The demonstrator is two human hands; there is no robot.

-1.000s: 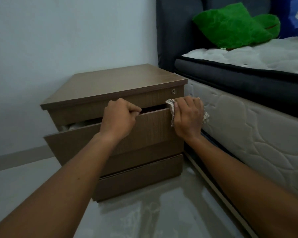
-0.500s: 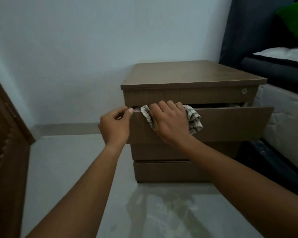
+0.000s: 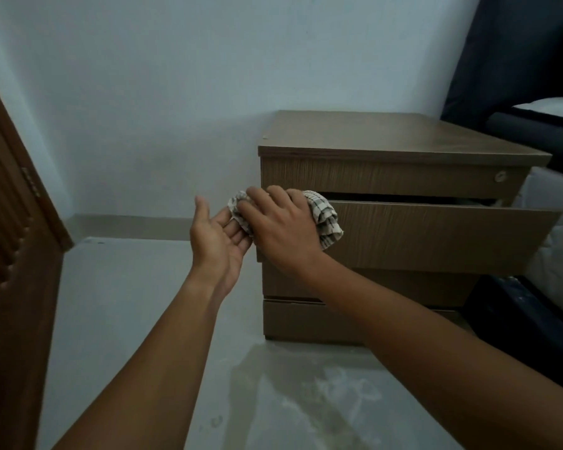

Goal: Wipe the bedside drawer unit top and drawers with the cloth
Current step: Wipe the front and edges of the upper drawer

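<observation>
Right hand [image 3: 283, 228] curled over bunched cloth [image 3: 325, 219], pressing it on left end of pulled-out drawer [image 3: 436, 235] of drawer unit [image 3: 387, 134] | left hand [image 3: 218, 235] open, palm up, empty, beside cloth | risk: unsteadied drawer could slide in under push, trapping cloth.

- The drawer unit [image 3: 387, 138], brown with a wood grain, stood upright against the wall.
- Its upper drawer [image 3: 436, 235] was pulled partly out.
- The checked cloth [image 3: 325, 219] lay bunched at that drawer front's upper left corner.
</observation>
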